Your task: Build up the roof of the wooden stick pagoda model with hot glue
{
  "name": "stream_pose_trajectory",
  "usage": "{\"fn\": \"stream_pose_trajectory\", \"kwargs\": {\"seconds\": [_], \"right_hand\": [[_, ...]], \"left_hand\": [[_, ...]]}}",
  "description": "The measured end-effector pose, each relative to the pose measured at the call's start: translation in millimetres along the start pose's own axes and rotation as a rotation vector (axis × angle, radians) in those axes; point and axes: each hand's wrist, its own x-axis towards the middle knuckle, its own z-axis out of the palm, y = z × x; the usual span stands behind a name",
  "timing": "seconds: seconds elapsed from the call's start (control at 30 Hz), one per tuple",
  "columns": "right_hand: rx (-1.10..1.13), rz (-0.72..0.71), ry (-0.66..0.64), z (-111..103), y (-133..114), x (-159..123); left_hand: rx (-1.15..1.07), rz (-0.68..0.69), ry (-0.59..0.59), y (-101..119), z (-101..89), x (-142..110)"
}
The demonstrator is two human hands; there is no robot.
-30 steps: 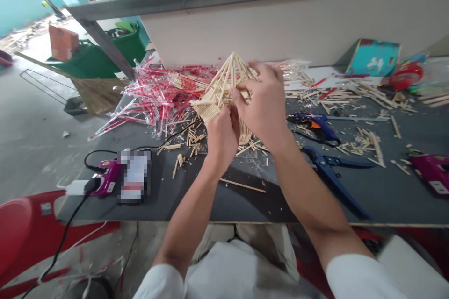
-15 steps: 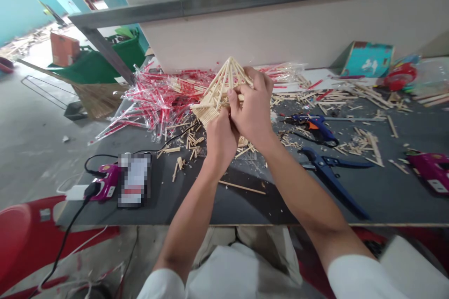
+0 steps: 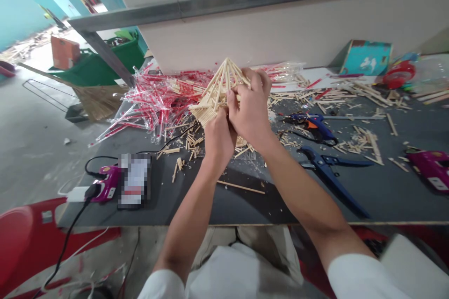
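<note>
1. Phone point(image 3: 140, 177) lies on the dark table point(image 3: 245, 212), left of both hands.
2. The pointy stick model point(image 3: 211, 102) is held up over the table, its flat bottom poking out left of the fingers.
3. The left hand point(image 3: 220, 138) grips its near edge; most of its fingers are hidden.
4. The right hand point(image 3: 251, 112) has bent fingers and thumb closed on its right side, below the tip.
5. A blue glue gun point(image 3: 319, 128) lies farther right.

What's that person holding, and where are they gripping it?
A pointed stick model: the left hand grips the near edge of its slatted base, the right hand its sloping sticks on the right side.
</note>
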Motion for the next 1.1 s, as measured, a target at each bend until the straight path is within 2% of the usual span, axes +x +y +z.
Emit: {"fn": "stream_pose_trajectory", "kwargs": {"seconds": [0.47, 0.6, 1.1], "right_hand": [[-0.03, -0.014, -0.047, -5.3, 3.7, 2.9], [-0.016, -0.033, -0.02, -2.9, 5.9, 2.3], [0.002, -0.015, -0.05, -2.1, 6.9, 3.2]], "left_hand": [[0.015, 0.01, -0.091, 5.5, -6.0, 0.5], [0.021, 0.003, -0.093, 7.2, -7.3, 0.7], [0.127, -0.005, -0.109, 15.2, -5.9, 3.3]]}}
